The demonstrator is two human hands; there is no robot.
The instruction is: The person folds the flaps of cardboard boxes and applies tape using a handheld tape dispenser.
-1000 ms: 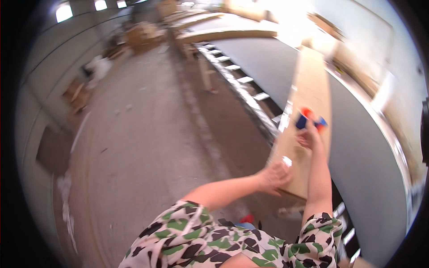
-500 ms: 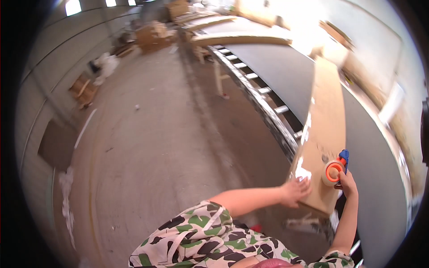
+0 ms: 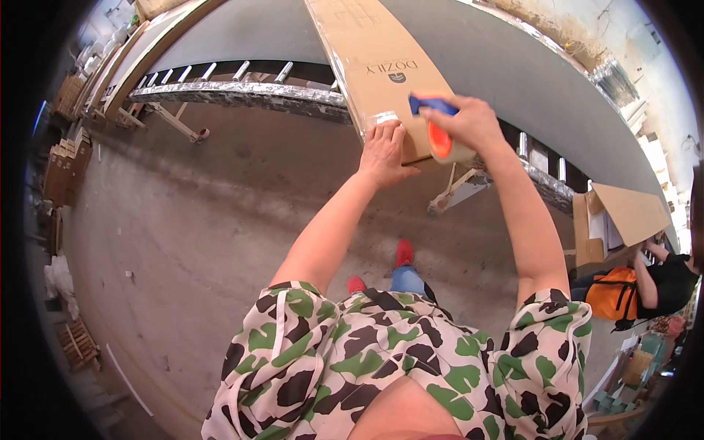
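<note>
A long brown cardboard box (image 3: 392,55) with dark printing stretches away from me, its near end jutting over the table edge. My left hand (image 3: 383,155) rests on its near left corner, fingers laid over the top and thumb held apart. Shiny clear tape (image 3: 382,117) shows at those fingertips. In my right hand (image 3: 477,123) is a blue tape dispenser (image 3: 433,104) with an orange hub, tilted over the near right corner of the box and slightly blurred. I cannot tell whether its tape touches the cardboard.
Under the box runs a grey belt surface (image 3: 480,62) with a scuffed metal frame (image 3: 242,91) and rollers along its near side. At right, a co-worker (image 3: 664,287) in black handles an open carton (image 3: 627,213). Stacked cartons (image 3: 66,169) stand far left.
My view has swung, bringing the box's near end toward the top middle. My right hand has raised and turned the tape dispenser by that end. My left hand stays at the corner.
</note>
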